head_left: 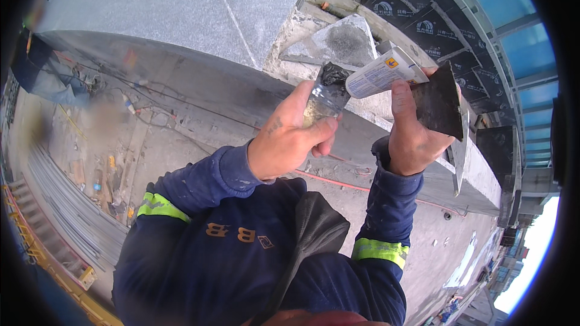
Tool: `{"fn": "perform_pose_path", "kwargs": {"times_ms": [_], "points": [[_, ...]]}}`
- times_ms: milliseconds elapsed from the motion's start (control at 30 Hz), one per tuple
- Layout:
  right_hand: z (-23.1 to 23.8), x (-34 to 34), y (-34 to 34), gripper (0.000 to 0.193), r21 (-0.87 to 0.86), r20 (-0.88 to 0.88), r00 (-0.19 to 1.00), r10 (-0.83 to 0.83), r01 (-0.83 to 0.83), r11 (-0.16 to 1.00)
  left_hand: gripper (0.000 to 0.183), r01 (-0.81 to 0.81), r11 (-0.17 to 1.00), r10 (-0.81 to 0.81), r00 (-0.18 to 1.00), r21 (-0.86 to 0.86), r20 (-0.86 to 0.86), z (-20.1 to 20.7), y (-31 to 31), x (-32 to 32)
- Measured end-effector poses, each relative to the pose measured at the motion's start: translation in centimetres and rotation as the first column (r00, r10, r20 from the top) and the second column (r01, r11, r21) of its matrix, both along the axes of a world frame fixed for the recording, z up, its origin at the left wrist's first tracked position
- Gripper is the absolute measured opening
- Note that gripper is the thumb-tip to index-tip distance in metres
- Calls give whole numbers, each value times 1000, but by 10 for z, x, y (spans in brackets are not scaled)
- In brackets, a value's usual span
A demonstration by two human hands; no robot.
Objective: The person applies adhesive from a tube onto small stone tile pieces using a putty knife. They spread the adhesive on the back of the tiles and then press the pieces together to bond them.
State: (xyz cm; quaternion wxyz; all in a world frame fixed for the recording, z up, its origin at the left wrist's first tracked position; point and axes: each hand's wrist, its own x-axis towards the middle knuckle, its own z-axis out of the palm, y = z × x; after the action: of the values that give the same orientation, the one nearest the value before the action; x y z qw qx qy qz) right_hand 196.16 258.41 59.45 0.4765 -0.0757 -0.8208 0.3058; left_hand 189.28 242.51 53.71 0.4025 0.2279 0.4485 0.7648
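Note:
My left hand [284,139] is closed around a small clear plastic container [323,101]. Dark, glossy paste [333,76] is heaped at its upper end. In my right hand [414,136] are two things: a white cylindrical tub [382,75] with a printed label and an orange mark, and a dark, flat scraper-like blade [438,101] whose handle is hidden. The thumb presses near the tub's lower side. The tub tilts toward the paste, its end close to or touching it; I cannot tell which.
A grey stone slab [181,9] with a pale joint spans the top left. Beyond my hands lies a broken triangular stone piece [338,42]. Black printed sheets [423,21] line the upper right. Below run an orange cable [332,181], metal rods [66,199] and scattered debris.

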Motion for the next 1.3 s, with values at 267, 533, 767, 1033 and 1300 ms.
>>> {"fn": "perform_pose_path", "kwargs": {"times_ms": [267,533,767,1033,1300], "points": [[13,19,-16,29,92,-362,902,236,-218,972,24,-39,998,41,997,-41,59,-3,2,0],[-10,17,6,38,-173,-246,968,-45,2,985,22,-16,1000,17,999,-21,30,-6,2,2],[-11,7,-13,36,72,-35,999,-5,7,997,22,7,1000,-7,999,-5,38,-4,1,1],[-41,3,7,28,-517,-391,918,73,-284,808,23,18,1000,-18,999,13,34,4,6,2],[-44,-3,8,29,-607,-449,881,146,-421,674,29,-11,1000,10,1000,-19,-30,10,15,2]]}}
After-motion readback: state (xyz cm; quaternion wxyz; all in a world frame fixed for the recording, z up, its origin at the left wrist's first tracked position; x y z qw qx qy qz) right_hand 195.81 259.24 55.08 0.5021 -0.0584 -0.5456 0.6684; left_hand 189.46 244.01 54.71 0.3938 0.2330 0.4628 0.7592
